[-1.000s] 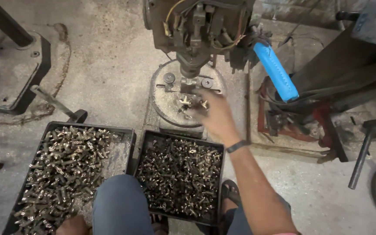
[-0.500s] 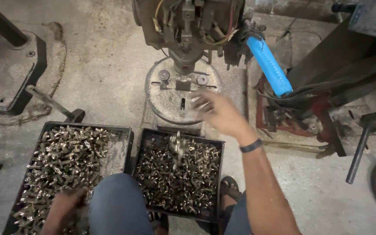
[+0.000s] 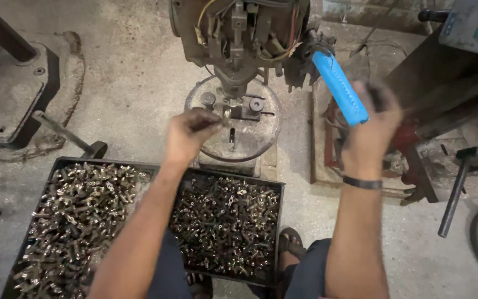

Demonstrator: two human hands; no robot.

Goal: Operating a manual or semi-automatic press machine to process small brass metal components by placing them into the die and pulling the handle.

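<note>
Looking down from head height, a person sits on a concrete floor (image 3: 128,77) before a small bench press (image 3: 239,33) whose grimy body fills the twelve o'clock position. Its round base plate (image 3: 250,138) sits just below, near the centre of the view.

Two black trays rest on the floor by the person's knees. Toward seven o'clock, the left tray (image 3: 73,216) holds pale, shiny metal pieces. Closer to six o'clock, the right tray (image 3: 228,227) holds darker ones.

At about two o'clock, the right hand (image 3: 369,130) is raised to the blue-sleeved lever (image 3: 339,88) of the press. Motion blur hides the fingers, so I cannot tell whether they have closed on the handle or only touch it.

Near the centre, the left hand (image 3: 189,135) has its fingers pinched shut on a small metal part (image 3: 225,116), holding it at the edge of the base plate, just under the press head.

Judging by this, the loading step is in hand: the piece looks about to be seated in the fixture. Any next move calls for the part sitting squarely and the left fingers clear before the lever comes down.

Around the press, a dark hammer (image 3: 460,182) lies at four o'clock, and a bolted machine foot (image 3: 12,99) sits at ten o'clock. All surfaces look worn, dusty and oil-stained.
</note>
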